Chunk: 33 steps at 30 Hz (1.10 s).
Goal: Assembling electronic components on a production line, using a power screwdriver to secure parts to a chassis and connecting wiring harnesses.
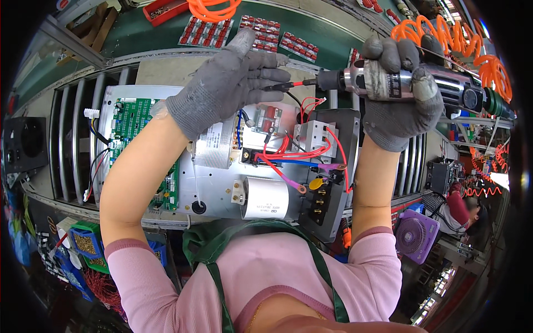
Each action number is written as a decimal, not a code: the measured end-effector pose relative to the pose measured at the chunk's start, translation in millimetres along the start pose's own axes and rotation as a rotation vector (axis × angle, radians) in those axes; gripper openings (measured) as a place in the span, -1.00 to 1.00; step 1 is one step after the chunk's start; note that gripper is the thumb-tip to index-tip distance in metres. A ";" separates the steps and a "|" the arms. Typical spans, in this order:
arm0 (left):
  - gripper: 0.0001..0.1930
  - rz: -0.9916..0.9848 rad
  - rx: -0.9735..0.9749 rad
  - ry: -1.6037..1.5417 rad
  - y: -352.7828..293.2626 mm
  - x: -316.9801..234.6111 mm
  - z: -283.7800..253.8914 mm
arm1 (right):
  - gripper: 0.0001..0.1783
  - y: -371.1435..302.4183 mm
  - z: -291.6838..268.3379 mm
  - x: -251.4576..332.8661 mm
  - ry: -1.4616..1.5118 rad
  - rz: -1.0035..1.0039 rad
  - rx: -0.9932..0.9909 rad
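My right hand (401,91), in a grey glove, grips a pneumatic screwdriver (422,83) held level, its bit pointing left. My left hand (230,83), also grey-gloved, is raised in front of the bit tip (277,87), fingers pinched around the tip; whether a screw sits there I cannot tell. Below both hands lies an open metal chassis (219,188) carrying a green circuit board (130,119), a silver cylinder capacitor (266,197), a wrapped transformer (214,145), a white terminal block (313,133) and red and blue wires (288,158).
The chassis rests on a slatted roller bench (69,144). Trays of red parts (208,32) lie on the green surface behind, with orange coiled air hoses (461,41). Blue bins of small hardware (86,244) stand at lower left. A purple fan (415,236) and another person (466,208) are at right.
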<state>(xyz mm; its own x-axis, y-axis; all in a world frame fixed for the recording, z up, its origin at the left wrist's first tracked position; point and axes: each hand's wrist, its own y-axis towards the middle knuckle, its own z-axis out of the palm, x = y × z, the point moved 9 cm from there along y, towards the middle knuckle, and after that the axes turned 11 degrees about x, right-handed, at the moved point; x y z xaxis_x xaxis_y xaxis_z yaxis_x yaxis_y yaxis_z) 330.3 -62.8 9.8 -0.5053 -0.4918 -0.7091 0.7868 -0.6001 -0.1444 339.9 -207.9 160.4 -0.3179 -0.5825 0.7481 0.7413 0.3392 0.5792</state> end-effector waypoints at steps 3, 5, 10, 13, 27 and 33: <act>-0.26 0.026 0.077 0.146 4.5 2.3 -5.9 | -0.53 -1.2 -8.1 -2.8 0.218 0.020 0.214; -0.36 0.076 0.044 0.469 4.7 -1.7 -13.6 | -0.53 -1.2 -10.0 -3.1 0.263 0.016 0.206; -0.63 0.502 -0.156 1.674 -28.4 -37.8 26.4 | -0.47 -3.2 -15.3 0.3 0.333 -0.016 0.216; -0.77 0.520 -0.198 1.677 -27.2 -37.7 24.2 | -0.47 -4.9 -17.0 2.1 0.295 -0.039 0.199; -0.79 0.556 -0.286 1.812 -29.4 -39.3 31.8 | -0.49 -9.6 -9.9 -3.6 -0.010 0.125 -0.028; -0.78 0.479 -0.308 1.849 -25.0 -37.2 32.9 | -0.56 -10.3 -3.3 -7.7 -0.033 0.080 0.023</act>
<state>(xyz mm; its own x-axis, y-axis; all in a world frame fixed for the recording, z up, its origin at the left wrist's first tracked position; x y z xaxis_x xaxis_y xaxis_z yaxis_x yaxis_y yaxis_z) 317.8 -50.2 62.5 0.5177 0.7401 -0.4291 0.8545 -0.4227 0.3019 336.6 -209.4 147.6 -0.2777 -0.5280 0.8025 0.7517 0.4007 0.5238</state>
